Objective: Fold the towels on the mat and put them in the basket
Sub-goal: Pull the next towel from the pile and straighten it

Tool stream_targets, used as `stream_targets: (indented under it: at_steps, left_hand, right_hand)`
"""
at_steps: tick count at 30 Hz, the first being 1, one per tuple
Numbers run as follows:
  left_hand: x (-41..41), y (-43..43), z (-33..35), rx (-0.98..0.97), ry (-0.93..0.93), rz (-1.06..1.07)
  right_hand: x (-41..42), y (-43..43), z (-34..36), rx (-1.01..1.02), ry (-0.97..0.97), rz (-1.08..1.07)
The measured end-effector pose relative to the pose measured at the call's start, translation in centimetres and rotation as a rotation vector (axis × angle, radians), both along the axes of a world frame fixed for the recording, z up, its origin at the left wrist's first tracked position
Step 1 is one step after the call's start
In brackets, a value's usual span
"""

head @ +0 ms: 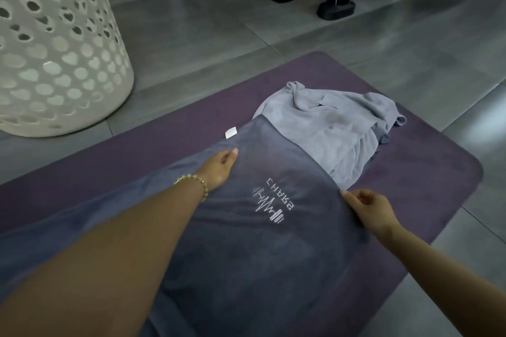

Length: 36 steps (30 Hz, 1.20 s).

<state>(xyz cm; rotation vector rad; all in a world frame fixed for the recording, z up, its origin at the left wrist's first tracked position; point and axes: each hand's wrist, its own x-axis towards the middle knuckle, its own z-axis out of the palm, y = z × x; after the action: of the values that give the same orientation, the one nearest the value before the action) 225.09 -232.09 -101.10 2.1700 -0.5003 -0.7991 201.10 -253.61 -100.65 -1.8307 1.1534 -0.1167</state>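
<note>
A dark blue-grey towel [260, 254] is lying spread across a purple exercise mat [427, 178], filling the lower middle of the frame, with its white embroidered logo [269, 204] facing up and a small white tag [230, 133] sticking out at its upper left corner. The person's left hand [219, 169], wearing a beaded bracelet [193, 182] at the wrist, is resting on the towel close to its left edge, fingers straight and together, pressing on the cloth and gripping nothing. The right hand [368, 208] is pinching the towel's right edge between thumb and forefinger, the other fingers curling inward. A second, light grey towel [336, 128] is sitting crumpled on the mat in the right centre of the frame, and the dark towel's far end is overlapping its near side. A white perforated laundry basket [54, 49] is standing on the grey tiled floor [205, 35] in the upper left, off the mat. A black equipment stand [338, 5] is showing at the top of the frame.
</note>
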Motion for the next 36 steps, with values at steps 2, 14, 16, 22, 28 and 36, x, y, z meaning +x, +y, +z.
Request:
stream_targets:
  at_steps: [2, 14, 16, 22, 28, 36]
  left_hand:
    - [0.0, 2.2, 0.1, 0.023, -0.005, 0.017]
    - [1.3, 22.1, 11.3, 0.181, -0.109, 0.212]
    - [0.7, 26.9, 13.7, 0.200, -0.122, 0.258]
    - [-2.5, 43.3, 17.8, 0.243, -0.278, 0.448]
    - [-7.7, 55.5, 16.2, 0.179, -0.270, 0.798]
    - [-11.5, 59.8, 11.0, 0.051, -0.340, 0.821]
  right_hand:
    - [0.8, 0.6, 0.5, -0.100, 0.029, 0.072]
    - [12.7, 17.4, 7.2, -0.203, -0.164, 0.599]
    - [14.5, 21.7, 8.9, -0.132, -0.136, 0.693]
    - [17.9, 36.1, 12.6, -0.004, -0.099, 0.970]
    - [17.8, 49.7, 13.9, 0.149, -0.103, 1.121]
    - [19.2, 60.9, 14.7, -0.054, -0.294, 1.235]
